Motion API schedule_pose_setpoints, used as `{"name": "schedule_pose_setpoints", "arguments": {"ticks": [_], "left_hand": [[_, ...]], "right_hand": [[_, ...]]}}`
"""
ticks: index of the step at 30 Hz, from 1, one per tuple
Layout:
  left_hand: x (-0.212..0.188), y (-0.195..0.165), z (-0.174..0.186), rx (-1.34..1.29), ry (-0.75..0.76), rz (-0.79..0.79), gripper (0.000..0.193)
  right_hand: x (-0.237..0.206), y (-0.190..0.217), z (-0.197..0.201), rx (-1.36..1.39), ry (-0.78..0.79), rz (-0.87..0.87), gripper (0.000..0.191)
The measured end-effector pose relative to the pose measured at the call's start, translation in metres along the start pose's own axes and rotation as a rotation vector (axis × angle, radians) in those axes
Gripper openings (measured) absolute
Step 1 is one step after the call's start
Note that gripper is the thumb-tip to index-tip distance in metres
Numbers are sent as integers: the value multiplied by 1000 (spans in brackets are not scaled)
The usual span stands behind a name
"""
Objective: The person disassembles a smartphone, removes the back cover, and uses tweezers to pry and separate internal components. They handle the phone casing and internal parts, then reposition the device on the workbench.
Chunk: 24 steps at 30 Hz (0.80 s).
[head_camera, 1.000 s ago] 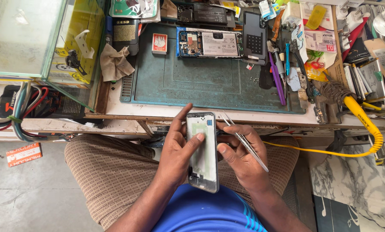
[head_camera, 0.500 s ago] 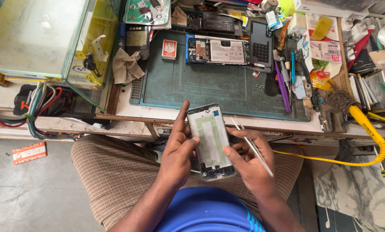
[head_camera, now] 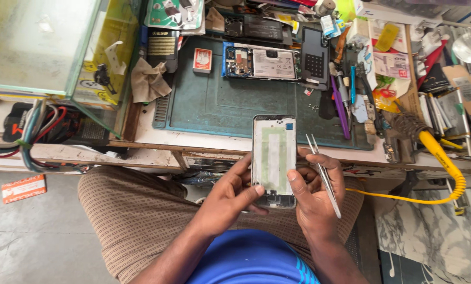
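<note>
Over my lap, just in front of the worktop (head_camera: 156, 134) edge, I see the phone frame (head_camera: 274, 160) held upright between both hands, its open inner face turned up to the camera. A pale green adhesive outline runs around its middle, which I judge is why it is kept flat and level toward my eyes: the inner face can be checked this way.

My left hand (head_camera: 229, 197) cradles the frame from the left and beneath, with the thumb pressed on the lower left edge and the fingers curled under the back. My right hand (head_camera: 314, 197) closes on the lower right side, the thumb lying on the face near the bottom corner. That same hand also pinches a pair of metal tweezers (head_camera: 323, 173) against the fingers, tips pointing up and away beside the frame's right edge, not touching it as far as I can tell. Parked like that, the tool seems kept ready while both hands steady the part.

Further out, on the blue-green repair mat (head_camera: 214, 105), an opened phone (head_camera: 261, 63) lies with its board and battery showing, well apart from the hands. A dark back cover (head_camera: 315, 58) sits just beside it, a crumpled cloth (head_camera: 148, 79) lies off the mat's left edge, and a yellow coiled cable (head_camera: 446, 163) trails off the worktop at the right.
</note>
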State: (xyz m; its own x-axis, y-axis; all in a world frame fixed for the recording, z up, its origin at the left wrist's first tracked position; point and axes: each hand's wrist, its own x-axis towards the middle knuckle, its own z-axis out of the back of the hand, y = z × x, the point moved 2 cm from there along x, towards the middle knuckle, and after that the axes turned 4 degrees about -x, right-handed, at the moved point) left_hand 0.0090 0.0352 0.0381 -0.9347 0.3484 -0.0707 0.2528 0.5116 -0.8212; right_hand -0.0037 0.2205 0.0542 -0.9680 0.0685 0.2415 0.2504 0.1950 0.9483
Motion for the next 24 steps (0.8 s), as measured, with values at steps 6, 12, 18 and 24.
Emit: {"name": "schedule_pose_setpoints", "arguments": {"ticks": [6, 12, 18, 24], "left_hand": [[2, 5, -1, -65, -37, 52, 77], [-4, -20, 18, 136, -53, 103, 68], [-8, -40, 16, 342, 154, -44, 60], [-9, -49, 22, 266, -99, 192, 63]], "right_hand": [[3, 5, -1, -122, 52, 9, 40], [18, 12, 6, -263, 73, 64, 38], [29, 8, 22, -247, 190, -75, 31], [28, -2, 22, -38, 55, -143, 27]]}}
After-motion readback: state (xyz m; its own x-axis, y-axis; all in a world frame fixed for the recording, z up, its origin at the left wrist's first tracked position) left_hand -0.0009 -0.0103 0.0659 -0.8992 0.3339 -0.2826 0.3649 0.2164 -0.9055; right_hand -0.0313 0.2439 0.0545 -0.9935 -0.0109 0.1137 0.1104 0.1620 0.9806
